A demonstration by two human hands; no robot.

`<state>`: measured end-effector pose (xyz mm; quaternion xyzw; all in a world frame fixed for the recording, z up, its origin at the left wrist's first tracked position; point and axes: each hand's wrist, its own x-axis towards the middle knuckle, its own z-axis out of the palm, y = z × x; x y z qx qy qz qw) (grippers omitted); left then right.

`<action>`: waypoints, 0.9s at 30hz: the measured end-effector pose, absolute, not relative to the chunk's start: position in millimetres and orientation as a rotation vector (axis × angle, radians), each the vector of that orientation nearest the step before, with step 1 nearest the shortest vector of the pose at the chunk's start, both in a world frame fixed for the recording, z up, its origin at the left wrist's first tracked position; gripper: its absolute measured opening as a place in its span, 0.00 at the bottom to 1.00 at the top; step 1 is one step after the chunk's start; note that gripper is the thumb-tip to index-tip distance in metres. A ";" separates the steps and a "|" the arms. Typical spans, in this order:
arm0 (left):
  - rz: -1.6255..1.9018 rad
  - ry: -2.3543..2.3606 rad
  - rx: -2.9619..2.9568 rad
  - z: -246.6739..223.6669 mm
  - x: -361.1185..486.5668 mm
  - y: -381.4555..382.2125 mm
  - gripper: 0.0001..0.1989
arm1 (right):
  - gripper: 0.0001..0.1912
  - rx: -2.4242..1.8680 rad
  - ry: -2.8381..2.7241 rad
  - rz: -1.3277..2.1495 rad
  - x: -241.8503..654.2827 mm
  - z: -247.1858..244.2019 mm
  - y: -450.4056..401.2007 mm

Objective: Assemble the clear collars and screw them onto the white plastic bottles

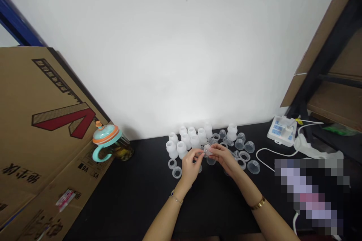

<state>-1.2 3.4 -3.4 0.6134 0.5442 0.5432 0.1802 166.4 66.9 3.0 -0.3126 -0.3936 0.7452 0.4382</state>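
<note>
Between my two hands is a small translucent white bottle part (207, 150), whose exact kind is too small to make out. The fingertips of my left hand (192, 160) pinch its left edge. On the other side, my right hand (223, 156) grips it between thumb and fingers. Several small milky-white bottles (181, 150) stand upright just behind my left hand. Two screw rings (177, 172) lie to the left of that hand. Around my right hand are more rings (244, 156) and clear dome caps (253, 167); my fingers partly hide some of them.
On the black table (135, 196), a lidded jug (113, 141) with a turquoise handle stands left, beside a large cardboard box (42, 120). A white power strip (282, 131) with trailing cables lies right. A white wall (181, 64) closes off the back. Something pixelated covers the lower right.
</note>
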 end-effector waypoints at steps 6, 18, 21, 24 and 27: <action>1.538 1.520 1.718 -0.7 -2.2 2.6 0.11 | 0.15 -0.793 -0.982 1.842 166.2 7.5 65.5; 1.528 1.532 1.732 -0.2 -2.7 2.7 0.09 | 0.14 -0.805 -1.047 1.801 167.5 4.6 66.3; 1.534 1.527 1.722 -0.7 -2.9 3.0 0.09 | 0.14 -0.810 -1.055 1.799 167.3 4.2 66.6; 1.544 1.516 1.729 -1.9 -3.1 3.3 0.08 | 0.14 -0.808 -1.038 1.806 166.8 6.0 65.7; 1.555 1.515 1.735 -2.2 -3.0 3.4 0.09 | 0.15 -0.814 -1.022 1.802 166.2 8.3 64.5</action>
